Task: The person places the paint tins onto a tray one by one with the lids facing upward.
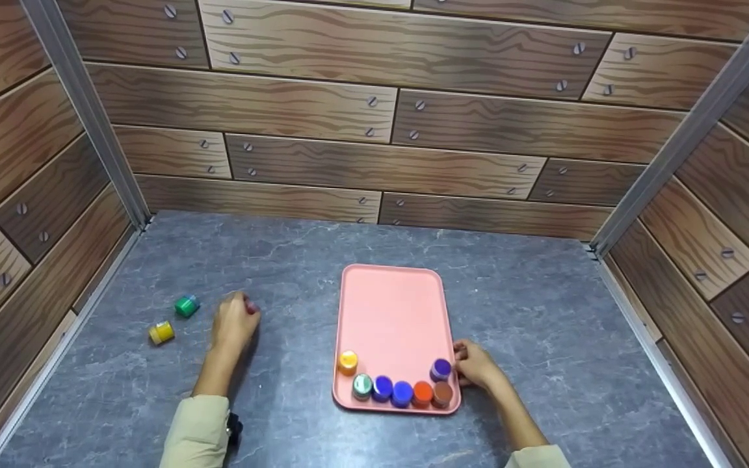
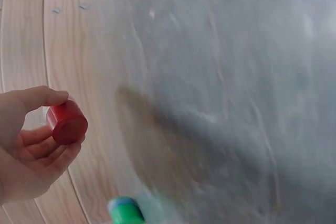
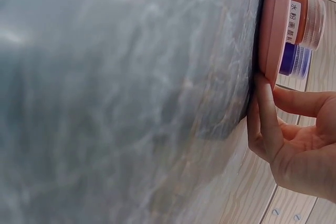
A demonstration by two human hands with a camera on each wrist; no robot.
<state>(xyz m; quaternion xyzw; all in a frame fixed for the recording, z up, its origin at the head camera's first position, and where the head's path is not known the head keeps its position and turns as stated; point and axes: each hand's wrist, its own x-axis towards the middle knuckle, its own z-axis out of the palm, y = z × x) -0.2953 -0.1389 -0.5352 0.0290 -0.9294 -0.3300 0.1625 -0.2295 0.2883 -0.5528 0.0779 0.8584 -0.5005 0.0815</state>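
My left hand (image 1: 234, 323) is over the table left of the tray, pinching a small red paint jar (image 2: 68, 123) between thumb and fingers. To its left, a green paint jar (image 1: 186, 305) and a yellow paint jar (image 1: 162, 333) lie on their sides. A pink tray (image 1: 393, 312) rests in front of me, and my right hand (image 1: 476, 365) grips its right rim near the lower corner. Along the tray's near edge stand several jars, among them a brown jar (image 3: 308, 19), a red-orange jar (image 1: 422, 394) and a purple jar (image 1: 440, 370). An orange-yellow jar (image 1: 348, 363) sits at the tray's left side.
The grey marbled table (image 1: 296, 273) is enclosed by wood-patterned panels (image 1: 322, 110) at the back and both sides. Metal posts (image 1: 98, 117) stand at the back corners, and metal strips run along the table's side edges.
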